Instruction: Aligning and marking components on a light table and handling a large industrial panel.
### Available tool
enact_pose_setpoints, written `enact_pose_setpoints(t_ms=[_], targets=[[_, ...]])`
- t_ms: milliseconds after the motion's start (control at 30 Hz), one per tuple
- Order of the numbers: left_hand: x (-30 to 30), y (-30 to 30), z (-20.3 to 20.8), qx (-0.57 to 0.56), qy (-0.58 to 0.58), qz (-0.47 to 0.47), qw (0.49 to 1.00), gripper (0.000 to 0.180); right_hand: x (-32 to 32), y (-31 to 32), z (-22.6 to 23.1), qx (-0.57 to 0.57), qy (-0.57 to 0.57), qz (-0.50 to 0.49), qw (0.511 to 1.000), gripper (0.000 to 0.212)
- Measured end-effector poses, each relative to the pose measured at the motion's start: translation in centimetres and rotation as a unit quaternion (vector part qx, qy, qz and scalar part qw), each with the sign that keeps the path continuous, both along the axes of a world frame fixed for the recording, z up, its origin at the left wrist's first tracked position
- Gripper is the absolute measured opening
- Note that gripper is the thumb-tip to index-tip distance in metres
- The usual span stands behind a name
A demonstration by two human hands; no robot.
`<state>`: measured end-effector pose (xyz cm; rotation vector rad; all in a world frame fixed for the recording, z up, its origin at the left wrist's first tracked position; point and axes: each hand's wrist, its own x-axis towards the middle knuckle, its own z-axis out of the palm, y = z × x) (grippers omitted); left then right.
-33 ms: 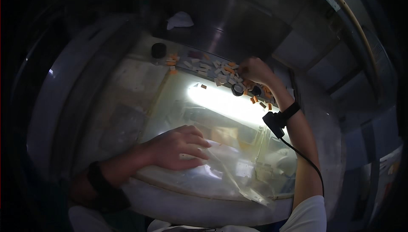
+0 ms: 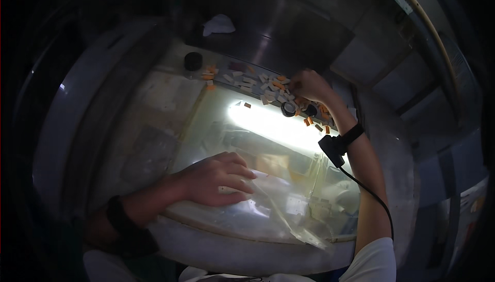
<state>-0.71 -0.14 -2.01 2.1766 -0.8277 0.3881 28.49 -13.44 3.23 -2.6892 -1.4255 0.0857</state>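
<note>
My left hand [image 2: 219, 180] lies palm down with fingers spread, pressing on a clear plastic sheet [image 2: 281, 207] that covers the near part of a backlit panel [image 2: 203, 132]. My right hand [image 2: 308, 85] reaches to the ledge at the panel's far side. Its fingers are curled together among small white and orange blocks [image 2: 273, 83]; what they pinch, if anything, is hidden. Close below that hand sit a small round dark pot [image 2: 288, 108] and a second dark round piece [image 2: 311, 109]. Several orange-brown blocks [image 2: 308, 121] are scattered at the panel's far right edge.
A black cylinder [image 2: 193, 61] stands at the ledge's left end. Behind the ledge, a crumpled white cloth [image 2: 218, 25] lies on a dark metal surface [image 2: 278, 29]. A bright tube light [image 2: 273, 127] glows beneath the panel. A black cable [image 2: 368, 191] runs along my right forearm.
</note>
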Motion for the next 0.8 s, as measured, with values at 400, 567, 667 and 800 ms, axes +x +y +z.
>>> enact_pose_setpoints(t_ms=[400,567,667,800], targets=[[-0.1,0.0,0.3,-0.007,0.022,0.008,1.000,0.014,-1.1,-1.4,0.7,0.090,0.016,0.012,0.996,0.011],[0.0,0.1,0.2,-0.007,0.028,0.005,1.000,0.015,-1.6,-1.4,0.3,0.119,0.055,0.012,0.991,0.012],[-0.1,0.1,0.3,-0.001,0.020,0.003,1.000,0.015,-1.3,-0.7,-0.4,0.100,-0.026,0.052,0.993,0.016],[0.0,0.2,0.2,0.001,0.027,-0.008,1.000,0.021,-2.1,1.0,-0.4,0.071,-0.136,0.099,0.983,0.020]])
